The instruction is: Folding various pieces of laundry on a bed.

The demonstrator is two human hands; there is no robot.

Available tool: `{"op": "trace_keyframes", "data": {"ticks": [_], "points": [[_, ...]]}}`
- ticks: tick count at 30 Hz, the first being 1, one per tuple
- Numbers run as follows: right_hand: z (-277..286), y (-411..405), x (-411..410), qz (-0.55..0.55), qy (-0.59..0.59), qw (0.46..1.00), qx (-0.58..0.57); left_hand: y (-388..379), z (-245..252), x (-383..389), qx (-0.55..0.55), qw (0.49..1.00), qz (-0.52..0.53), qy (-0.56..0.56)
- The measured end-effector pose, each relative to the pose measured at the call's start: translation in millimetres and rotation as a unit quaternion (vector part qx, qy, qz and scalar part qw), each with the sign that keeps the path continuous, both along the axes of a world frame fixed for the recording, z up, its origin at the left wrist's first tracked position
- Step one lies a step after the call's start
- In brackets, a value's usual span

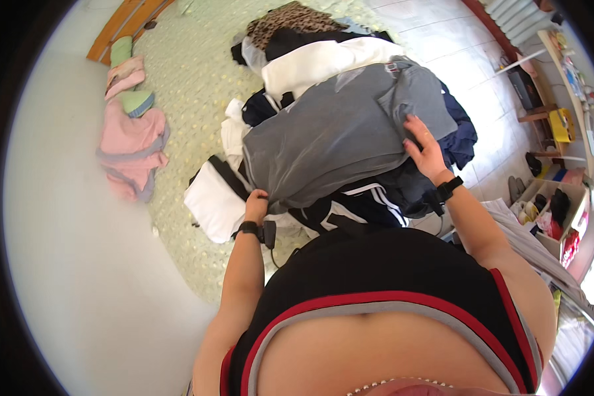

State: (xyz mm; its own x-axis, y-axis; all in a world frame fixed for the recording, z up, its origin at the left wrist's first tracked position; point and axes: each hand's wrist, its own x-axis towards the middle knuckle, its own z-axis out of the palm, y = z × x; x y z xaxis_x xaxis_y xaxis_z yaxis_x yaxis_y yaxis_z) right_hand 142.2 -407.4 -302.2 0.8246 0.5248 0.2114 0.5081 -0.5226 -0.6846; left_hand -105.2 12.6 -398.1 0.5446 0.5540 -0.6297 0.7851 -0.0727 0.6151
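A grey T-shirt [331, 128] lies spread sideways over a heap of clothes in front of me. My left hand [257, 202] has its fingers closed on the shirt's near left corner. Further right, my right hand [423, 146] rests on the shirt with its fingers apart, beside a fold. Beyond the shirt lie a white garment [326, 59] and a leopard-print garment [294, 22]. Dark blue cloth [460, 131] sticks out at the right. A folded white garment [215, 200] lies at the left, and black cloth with white stripes [371, 203] is nearest my body.
The heap lies on a pale green patterned bedcover [188, 114]. Pink cloth [128, 148] lies along the wall at the left, near a wooden slatted headboard [123, 29]. Tiled floor [475, 89] is at the right, with a box of shoes [549, 208] and a shelf [574, 94].
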Motion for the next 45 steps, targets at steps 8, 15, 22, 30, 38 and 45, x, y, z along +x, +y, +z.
{"op": "trace_keyframes", "data": {"ticks": [8,15,22,30,38,45], "points": [[-66.6,-57.2,63.5,-0.554,0.477,0.621,0.281,20.0,11.6,-13.6,-0.216,0.969,0.098,-0.072],[-25.8,-51.9,75.3,-0.500,0.343,0.726,0.324,3.5,35.4,-9.4,-0.137,0.976,0.058,-0.160],[83.7,65.9,47.2,-0.121,0.183,0.896,0.386,-1.0,38.7,-21.2,-0.102,0.969,0.043,-0.220],[36.6,134.0,-60.4,0.231,-0.072,0.950,-0.196,-24.0,70.4,-16.0,-0.012,0.970,0.014,-0.242],[30.9,135.0,-43.6,0.170,-0.050,0.979,-0.100,-24.9,48.9,-30.4,0.045,0.977,-0.016,-0.209],[36.8,138.4,-19.3,0.121,-0.141,0.976,-0.116,-19.5,66.4,-8.4,-0.074,0.954,0.091,-0.274]]}}
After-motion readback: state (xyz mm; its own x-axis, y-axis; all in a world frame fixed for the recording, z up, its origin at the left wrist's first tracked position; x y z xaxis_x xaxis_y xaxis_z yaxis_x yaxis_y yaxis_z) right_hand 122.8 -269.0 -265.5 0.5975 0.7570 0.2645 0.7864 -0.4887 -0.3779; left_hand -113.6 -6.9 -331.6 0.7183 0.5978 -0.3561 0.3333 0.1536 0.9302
